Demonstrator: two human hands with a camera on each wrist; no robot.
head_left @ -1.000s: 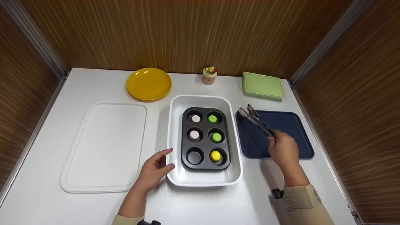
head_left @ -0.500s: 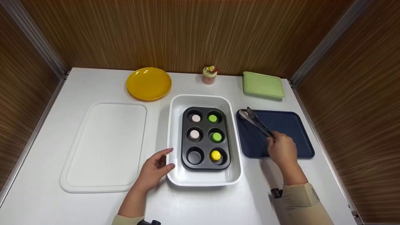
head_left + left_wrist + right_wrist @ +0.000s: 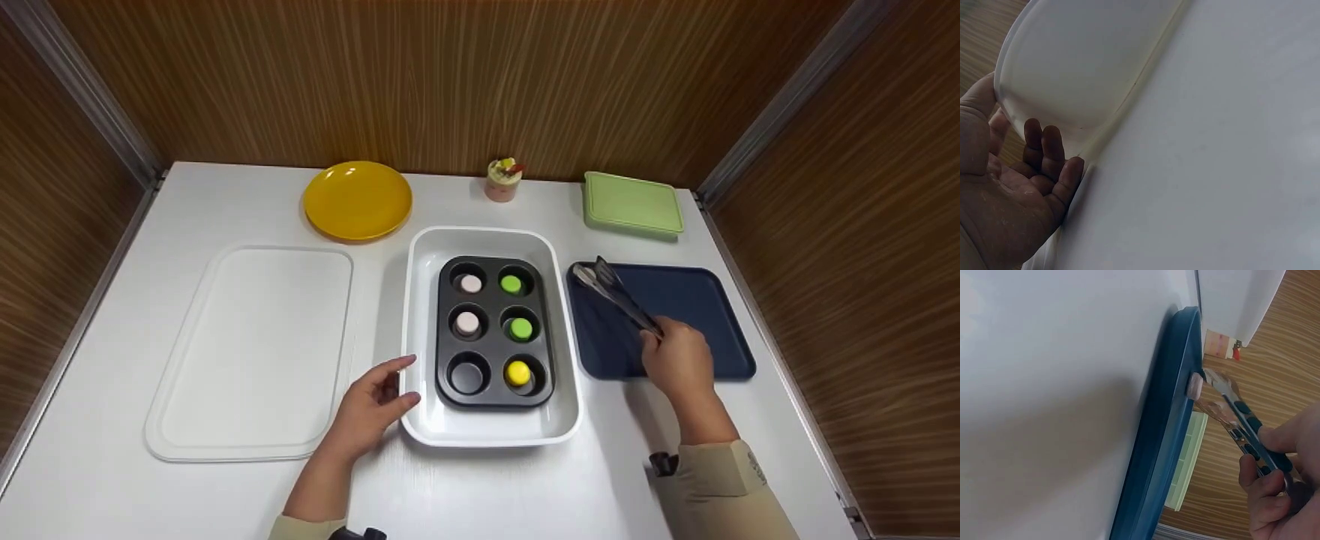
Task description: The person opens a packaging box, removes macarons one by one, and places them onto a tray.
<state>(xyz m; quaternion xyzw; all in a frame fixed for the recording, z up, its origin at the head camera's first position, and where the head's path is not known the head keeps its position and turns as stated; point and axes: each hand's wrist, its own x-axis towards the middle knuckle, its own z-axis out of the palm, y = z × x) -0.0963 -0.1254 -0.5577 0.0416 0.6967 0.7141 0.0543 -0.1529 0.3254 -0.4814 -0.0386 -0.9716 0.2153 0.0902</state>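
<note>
My left hand [image 3: 365,409] holds the left rim of a white plastic tub [image 3: 493,433]; its thumb and index finger reach over the edge. The other fingers curl against the outer wall in the left wrist view. Inside the tub sits a black muffin pan [image 3: 495,394]. Its cups hold two pale pink pieces [image 3: 467,324], two green pieces [image 3: 520,328] and one yellow piece [image 3: 517,373]. My right hand [image 3: 679,360] grips metal tongs [image 3: 616,296] over a navy tray [image 3: 694,300]. A small pale pink piece [image 3: 1195,386] lies by the spread tong tips in the right wrist view.
A white lid or flat tray [image 3: 259,352] lies left of the tub. Behind stand an orange-yellow plate [image 3: 358,201], a small dessert cup [image 3: 502,182] and a lidded light green box [image 3: 634,206]. Wood-grain panels [image 3: 450,82] bound the table.
My right hand has shifted slightly left, and the tong tips have dropped a little toward the far left corner of the navy tray. The left hand has stayed on the tub.
</note>
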